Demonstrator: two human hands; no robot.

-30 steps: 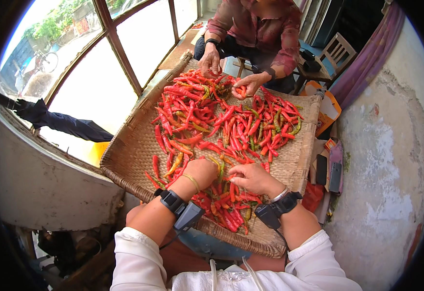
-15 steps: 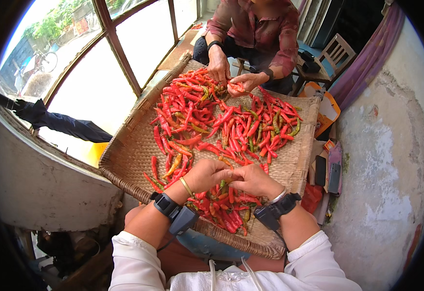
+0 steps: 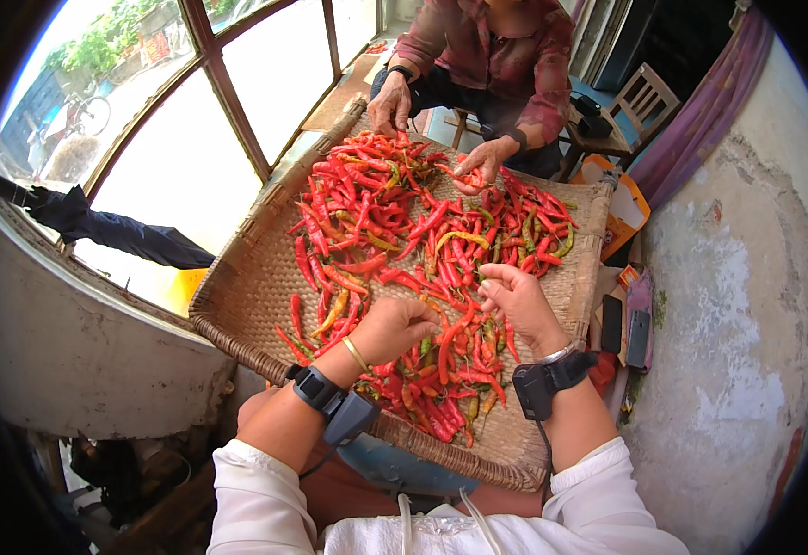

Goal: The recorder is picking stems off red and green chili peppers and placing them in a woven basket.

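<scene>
Dozens of long red chilli peppers [image 3: 404, 231], a few green and yellow mixed in, spread thin over a big flat woven bamboo tray [image 3: 246, 287], probably so each pod could be seen and reached. Tray propped across the knees, shared from both ends. Left hand [image 3: 394, 326] curled down into the near heap, fingers closed loosely among the chillies, though couldn't tell for sure whether one pod was gripped. Right hand [image 3: 515, 298] lifted just above the pile, fingers narrow and pinched together, seemingly on a small stem or pod, too tiny to confirm. Black wrist-strapped devices [image 3: 344, 407] on both forearms. Opposite, another person's hands [image 3: 478, 162] picking at the far edge.
</scene>
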